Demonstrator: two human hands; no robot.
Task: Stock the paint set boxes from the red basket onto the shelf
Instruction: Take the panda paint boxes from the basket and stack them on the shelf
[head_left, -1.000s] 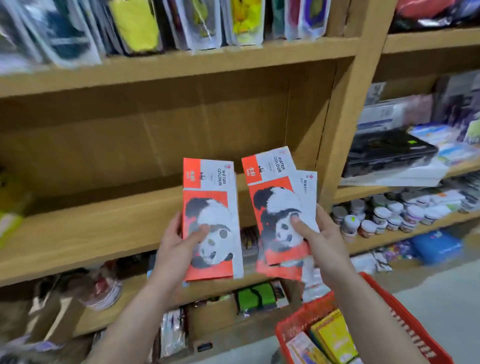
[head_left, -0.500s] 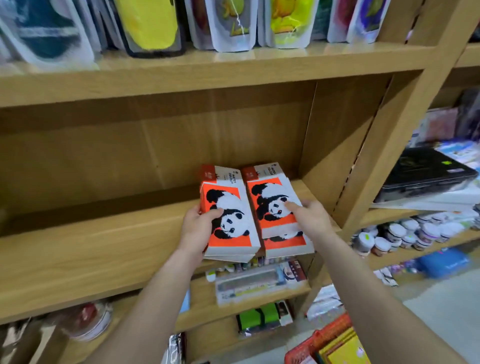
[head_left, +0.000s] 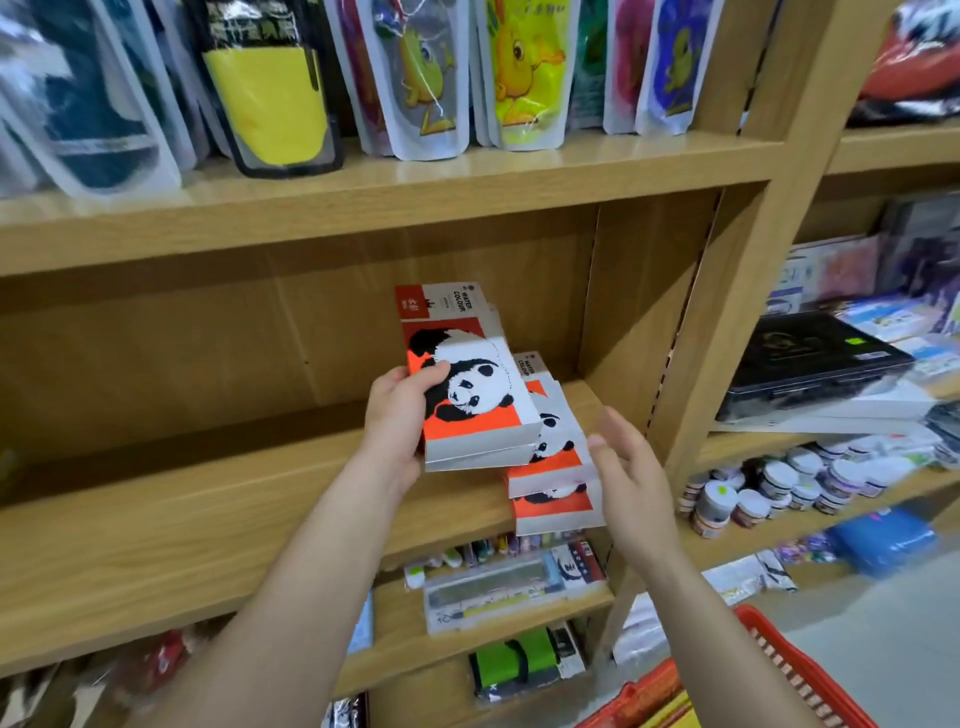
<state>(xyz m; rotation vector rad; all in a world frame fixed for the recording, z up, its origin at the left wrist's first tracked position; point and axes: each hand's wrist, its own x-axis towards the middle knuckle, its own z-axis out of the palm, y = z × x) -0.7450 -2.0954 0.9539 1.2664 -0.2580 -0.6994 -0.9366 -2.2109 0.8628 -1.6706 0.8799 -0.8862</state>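
Your left hand (head_left: 395, 421) grips two stacked panda watercolour boxes (head_left: 467, 384), tilted up above the wooden shelf (head_left: 208, 509). Right hand (head_left: 631, 478) open, fingers spread, just beside the boxes lying on the shelf (head_left: 558, 467). Red basket (head_left: 810, 670) low right.

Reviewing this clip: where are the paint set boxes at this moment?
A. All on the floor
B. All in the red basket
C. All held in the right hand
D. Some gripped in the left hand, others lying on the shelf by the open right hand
D: the left hand grips paint set boxes, while others lie on the shelf beside the open, empty right hand.
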